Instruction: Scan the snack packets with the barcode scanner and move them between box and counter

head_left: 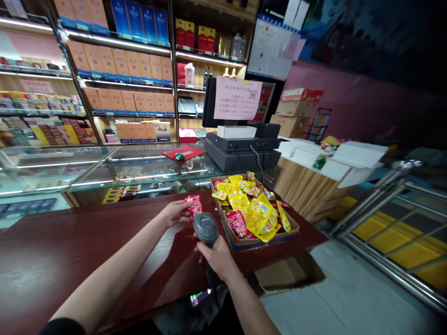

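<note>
My left hand (pixel 174 213) pinches a small red snack packet (pixel 194 204) above the dark red counter (pixel 150 242). In my right hand (pixel 218 256) is a grey barcode scanner (pixel 206 228), its handle wrapped by my fingers and its head close beside the packet. Just to the right stands a shallow cardboard box (pixel 226 228) heaped with yellow snack packets (pixel 260 214) and some red ones (pixel 239 223). The scanner's head partly covers the lower edge of the held packet.
A cash register (pixel 240 151) with a screen and a pink notice (pixel 237 98) stands behind the box. A mouse (pixel 179 157) lies on a red pad at the glass display case (pixel 94 167). An open carton (pixel 286 274) is below the counter; a metal railing (pixel 387 232) runs at right.
</note>
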Available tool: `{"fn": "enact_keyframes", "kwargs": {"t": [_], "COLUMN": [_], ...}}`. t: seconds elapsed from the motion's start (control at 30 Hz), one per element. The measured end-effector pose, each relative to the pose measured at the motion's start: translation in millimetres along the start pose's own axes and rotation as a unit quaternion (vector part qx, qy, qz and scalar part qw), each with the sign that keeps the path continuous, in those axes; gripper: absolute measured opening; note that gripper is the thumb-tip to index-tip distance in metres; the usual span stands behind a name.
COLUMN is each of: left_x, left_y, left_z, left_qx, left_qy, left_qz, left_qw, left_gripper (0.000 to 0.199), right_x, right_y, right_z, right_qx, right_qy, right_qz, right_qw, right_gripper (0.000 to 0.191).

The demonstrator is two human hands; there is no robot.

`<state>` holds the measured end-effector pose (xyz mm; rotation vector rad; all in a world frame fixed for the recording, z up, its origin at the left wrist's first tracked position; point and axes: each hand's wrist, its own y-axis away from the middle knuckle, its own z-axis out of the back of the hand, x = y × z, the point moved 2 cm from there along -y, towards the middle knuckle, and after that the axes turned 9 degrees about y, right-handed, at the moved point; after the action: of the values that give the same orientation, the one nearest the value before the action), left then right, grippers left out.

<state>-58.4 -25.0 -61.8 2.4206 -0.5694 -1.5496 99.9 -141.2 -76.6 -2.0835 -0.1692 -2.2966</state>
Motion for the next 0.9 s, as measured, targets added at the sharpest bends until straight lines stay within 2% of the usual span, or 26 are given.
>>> {"fn": "enact_keyframes", "kwargs": {"t": [0.1, 0.2, 0.33, 0.4, 0.43, 0.47, 0.53, 0.57, 0.63, 0.67, 0.73, 0.77, 0.83, 0.87, 0.9], "left_x": [-15.6, -31.9, -40.0, -37.8, -36.3, -34.8, -30.6, -29.0, -26.7, -24.0, -11.0, 0.4, 31.7, 48.3, 63.4], "left_y": [-1.3, -22.6, -73.5, -98.3, -108.8, -117.5, -128.7, -129.3, -116.5, -102.5, -62.1, -38.2, 10.6, 32.7, 51.9], "left_z": [-39.0, -94.3, -165.0, -188.5, -196.3, -201.8, -205.4, -204.3, -196.9, -191.0, -174.7, -164.0, -138.9, -123.7, -107.8], "left_qx": [0.055, 0.096, 0.048, 0.035, 0.032, 0.029, 0.032, 0.034, 0.015, 0.016, 0.055, 0.084, 0.164, 0.169, 0.162], "left_qy": [-0.003, -0.032, -0.134, -0.211, -0.276, -0.356, -0.465, -0.483, -0.472, -0.446, -0.374, -0.338, -0.259, -0.222, -0.22], "left_qz": [-0.066, -0.099, -0.137, -0.179, -0.22, -0.269, -0.313, -0.33, -0.38, -0.402, -0.398, -0.363, -0.241, -0.194, -0.177], "left_qw": [0.996, 0.99, 0.98, 0.96, 0.935, 0.895, 0.828, 0.81, 0.795, 0.8, 0.836, 0.864, 0.921, 0.94, 0.946], "left_gripper": [0.024, 0.028, 0.033, 0.039, 0.039, 0.036, 0.024, 0.025, 0.033, 0.036, 0.039, 0.041, 0.048, 0.05, 0.052], "right_x": [15.5, 32.7, 39.0, 31.5, 26.3, 21.0, 12.8, 11.0, 13.3, 17.0, 27.2, 32.7, 43.3, 48.3, 53.3], "right_y": [8.6, 18.2, 26.5, 27.3, 27.1, 26.6, 25.7, 25.5, 25.6, 25.5, 23.6, 21.1, 13.1, 8.3, 3.9], "right_z": [22.1, 48.4, 79.2, 90.3, 95.1, 99.4, 107.3, 111.0, 117.0, 118.9, 118.5, 115.5, 102.7, 93.3, 82.7], "right_qx": [-0.028, -0.055, -0.092, -0.103, -0.11, -0.115, -0.132, -0.144, -0.179, -0.199, -0.235, -0.243, -0.228, -0.207, -0.181], "right_qy": [-0.017, -0.03, -0.037, -0.045, -0.05, -0.053, -0.059, -0.062, -0.069, -0.071, -0.069, -0.058, -0.006, 0.038, 0.088], "right_qz": [0.026, 0.012, 0.011, -0.008, -0.021, -0.034, -0.051, -0.053, -0.041, -0.03, -0.003, 0.013, 0.057, 0.091, 0.126], "right_qw": [0.999, 0.998, 0.995, 0.994, 0.992, 0.991, 0.988, 0.986, 0.981, 0.977, 0.97, 0.968, 0.972, 0.973, 0.971], "right_gripper": [0.028, 0.029, 0.031, 0.034, 0.036, 0.038, 0.043, 0.045, 0.044, 0.044, 0.045, 0.048, 0.058, 0.063, 0.069]}}
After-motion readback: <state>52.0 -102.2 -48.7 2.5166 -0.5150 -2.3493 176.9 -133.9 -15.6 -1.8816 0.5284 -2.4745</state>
